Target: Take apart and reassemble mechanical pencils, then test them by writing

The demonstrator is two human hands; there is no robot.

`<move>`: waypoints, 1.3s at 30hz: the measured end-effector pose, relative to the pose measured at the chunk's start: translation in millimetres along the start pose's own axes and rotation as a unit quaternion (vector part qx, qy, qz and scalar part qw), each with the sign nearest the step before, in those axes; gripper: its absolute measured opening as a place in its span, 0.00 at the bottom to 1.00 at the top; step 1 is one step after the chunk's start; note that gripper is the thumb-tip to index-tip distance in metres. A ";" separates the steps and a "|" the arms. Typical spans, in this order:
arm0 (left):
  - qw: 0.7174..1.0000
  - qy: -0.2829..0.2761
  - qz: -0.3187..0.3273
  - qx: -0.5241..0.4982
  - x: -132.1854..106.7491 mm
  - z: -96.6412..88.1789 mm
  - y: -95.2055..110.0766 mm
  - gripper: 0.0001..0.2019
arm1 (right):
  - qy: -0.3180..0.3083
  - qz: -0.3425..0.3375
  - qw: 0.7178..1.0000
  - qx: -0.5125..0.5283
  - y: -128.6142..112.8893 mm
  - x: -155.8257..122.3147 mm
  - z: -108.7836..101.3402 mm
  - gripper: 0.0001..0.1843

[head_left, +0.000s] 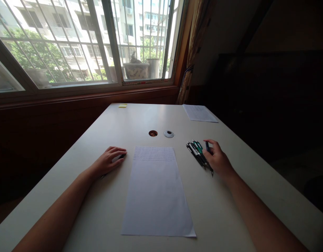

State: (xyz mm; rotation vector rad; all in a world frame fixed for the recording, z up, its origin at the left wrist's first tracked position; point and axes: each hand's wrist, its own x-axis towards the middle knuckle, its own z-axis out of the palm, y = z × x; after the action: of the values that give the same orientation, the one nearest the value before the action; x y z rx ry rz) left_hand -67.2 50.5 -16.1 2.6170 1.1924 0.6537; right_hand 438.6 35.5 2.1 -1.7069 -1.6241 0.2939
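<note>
Head view: left hand (111,160) draped over black pen (122,156), grip unclear; right hand (216,156) pinching dark-blue pen (208,147) beside bunched pens (196,153) on desk (98,213).

bunched black and green pens (196,154) aslant, dark pen (123,156) apart, partly covered

On a white tabletop (98,140), a white rectangular paper sheet (156,196) was laid, flanked by a slim dark pen (122,156) at left and slim black-and-green pens (196,153) at right; beyond it, a round hole (153,133) and round whitish cover (166,134) were set.
</note>
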 end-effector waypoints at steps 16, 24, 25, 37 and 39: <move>1.000 0.004 0.003 0.002 -0.3 2.0 -2.0 0.17 | -0.005 -0.001 1.000 -0.009 2.7 1.2 0.6 0.25; 1.000 0.006 0.002 -0.001 0.3 0.6 0.4 0.17 | -0.018 0.003 1.000 -0.013 -1.2 0.2 -0.6 0.27; 1.000 0.005 0.001 -0.001 0.4 0.4 0.9 0.16 | -0.017 0.002 1.000 -0.012 -1.2 0.2 -0.4 0.28; 1.000 -0.007 -0.009 0.011 0.2 -1.4 5.6 0.18 | -0.008 0.019 0.995 -0.099 35.1 15.9 -6.4 0.33; 1.000 -0.005 -0.008 0.009 0.4 -1.7 5.5 0.18 | -0.010 0.028 0.994 -0.108 44.7 18.8 -6.1 0.33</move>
State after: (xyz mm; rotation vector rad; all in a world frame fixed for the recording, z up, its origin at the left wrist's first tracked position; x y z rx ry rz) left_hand -64.1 47.1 -12.6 2.6205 1.2205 0.6282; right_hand 479.6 54.6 -16.4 -1.9199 -1.6735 0.1673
